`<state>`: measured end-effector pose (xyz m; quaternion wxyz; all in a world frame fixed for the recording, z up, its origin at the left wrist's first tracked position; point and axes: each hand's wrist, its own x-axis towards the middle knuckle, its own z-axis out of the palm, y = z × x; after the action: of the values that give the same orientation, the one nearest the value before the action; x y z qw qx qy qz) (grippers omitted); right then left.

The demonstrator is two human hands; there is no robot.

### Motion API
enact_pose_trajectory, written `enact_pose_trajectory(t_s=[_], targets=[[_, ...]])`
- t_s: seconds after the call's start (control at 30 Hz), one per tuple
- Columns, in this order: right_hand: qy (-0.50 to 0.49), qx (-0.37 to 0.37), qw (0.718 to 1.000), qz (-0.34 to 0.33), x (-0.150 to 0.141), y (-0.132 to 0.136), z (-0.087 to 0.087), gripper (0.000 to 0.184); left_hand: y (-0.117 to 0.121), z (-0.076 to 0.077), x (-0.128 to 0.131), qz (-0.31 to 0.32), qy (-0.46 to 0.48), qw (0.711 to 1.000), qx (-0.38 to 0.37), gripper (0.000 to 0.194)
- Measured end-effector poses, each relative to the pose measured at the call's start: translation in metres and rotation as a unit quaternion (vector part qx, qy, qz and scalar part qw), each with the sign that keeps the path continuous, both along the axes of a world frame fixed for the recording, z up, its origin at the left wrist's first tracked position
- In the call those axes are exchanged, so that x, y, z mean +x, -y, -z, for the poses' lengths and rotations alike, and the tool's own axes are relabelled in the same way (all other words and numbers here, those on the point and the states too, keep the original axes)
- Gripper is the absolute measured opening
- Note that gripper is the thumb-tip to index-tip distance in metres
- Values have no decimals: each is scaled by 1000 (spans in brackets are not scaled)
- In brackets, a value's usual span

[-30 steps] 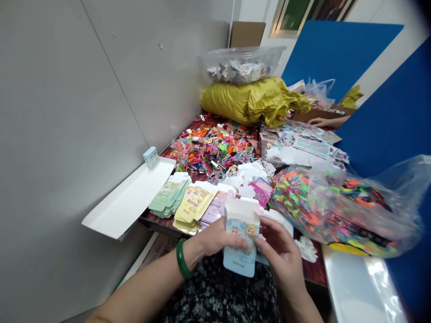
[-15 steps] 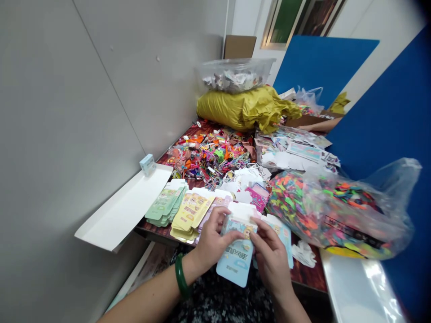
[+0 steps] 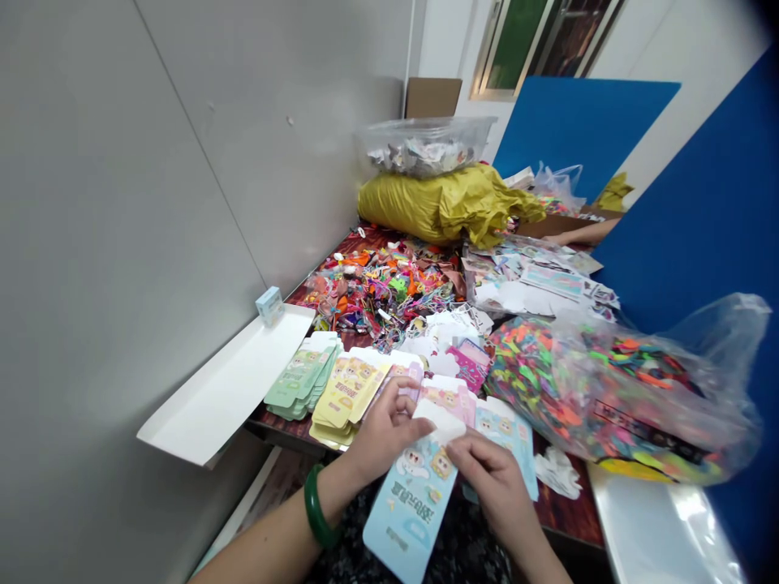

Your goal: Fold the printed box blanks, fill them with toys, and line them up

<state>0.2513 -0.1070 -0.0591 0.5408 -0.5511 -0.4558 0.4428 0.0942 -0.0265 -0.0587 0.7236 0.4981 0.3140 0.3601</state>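
A light blue printed paper box (image 3: 407, 511) with cartoon figures is held flat and slanted above my lap, its white flap towards the table. My left hand (image 3: 386, 430) is closed on its upper left edge, thumb on the front. At the upper right edge, my right hand (image 3: 490, 474) pinches the same box near the flap. Just beyond the hands lie stacks of similar boxes: green (image 3: 303, 377), yellow (image 3: 348, 389), purple (image 3: 405, 367), pink (image 3: 447, 396) and blue (image 3: 505, 430). The insides of my fingers are partly hidden.
A white open tray (image 3: 225, 389) juts past the table's left edge, with a small blue box (image 3: 269, 306) on it. Behind are a heap of colourful trinkets (image 3: 377, 284) and a yellow sack (image 3: 426, 203). A clear bag of bright pieces (image 3: 614, 389) lies right. Another person's arm (image 3: 584, 234) shows far back.
The blue box has come lower and closer to me, tilting further left at its bottom. My right hand has shifted to its flap end. The whole view has moved slightly.
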Motion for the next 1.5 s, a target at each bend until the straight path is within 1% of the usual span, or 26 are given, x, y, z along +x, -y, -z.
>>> enact_pose_trajectory(t_s=[0.03,0.07,0.1,0.13,0.17,0.23,0.27,0.33,0.4,0.5,0.57,0.63,0.73,0.83,0.9,1.03,1.1,1.17,1.27,1.3,1.33,1.37,1.4,1.43,1.47,1.5], targets=[[1,7,1000,19,2,-1,-1,21,1,-1,-2,40,38,998,-32,67],[-3,15,999,44,3,-2,-3,21,3,-1,-3,97,71,990,-71,79],[-4,24,997,70,5,-3,-4,31,5,-2,-5,157,92,977,-109,83],[5,37,996,86,6,-4,-5,39,6,-2,-6,205,101,963,-144,81],[27,56,995,84,7,-5,-7,41,8,-2,-6,235,99,952,-172,75],[97,106,989,41,10,-7,-10,27,10,-4,-7,238,82,946,-203,61],[127,128,983,16,11,-7,-13,18,10,-5,-7,226,68,950,-204,55],[148,144,978,-22,14,-6,-19,11,10,-7,-8,215,44,957,-189,47],[127,120,984,-33,15,-6,-25,8,8,-9,-10,223,28,961,-162,43],[74,61,994,-46,14,-5,-32,10,5,-12,-12,258,10,958,-129,44],[42,38,998,-35,12,-6,-34,12,2,-13,-13,286,-1,952,-109,47],[29,38,999,-7,10,-6,-33,11,1,-14,-13,301,-15,949,-89,50],[74,100,992,5,10,-7,-28,6,1,-14,-12,280,-26,957,-72,47],[140,187,972,-34,13,-7,-23,16,2,-12,-11,237,-15,967,-92,38],[157,214,963,-51,14,-6,-20,22,3,-11,-10,224,-11,967,-120,37],[176,209,960,-60,12,-4,-18,38,7,-11,-5,204,-19,966,-160,39],[182,205,959,-67,11,-5,-19,41,10,-12,-2,198,-18,966,-168,41],[173,182,965,-80,12,-8,-21,38,11,-13,1,194,-1,966,-173,46],[106,87,988,-70,18,-14,-21,25,8,-15,2,149,28,973,-172,49],[68,49,995,-51,20,-16,-20,22,6,-16,1,123,26,980,-154,46],[25,11,999,-30,22,-19,-18,22,2,-17,0,98,14,988,-114,42],[-15,-25,999,-14,24,-21,-16,24,-1,-18,-2,81,-9,995,-48,39],[-47,-56,997,-8,25,-24,-13,27,-4,-18,-4,74,-39,996,41,39],[-63,-79,995,-15,26,-27,-11,30,-6,-19,-7,82,-71,984,142,39],[-59,-94,993,-36,27,-30,-9,31,-7,-19,-9,99,-99,961,238,39],[-30,-97,993,-59,29,-34,-7,31,-7,-19,-12,120,-119,935,312,36]])
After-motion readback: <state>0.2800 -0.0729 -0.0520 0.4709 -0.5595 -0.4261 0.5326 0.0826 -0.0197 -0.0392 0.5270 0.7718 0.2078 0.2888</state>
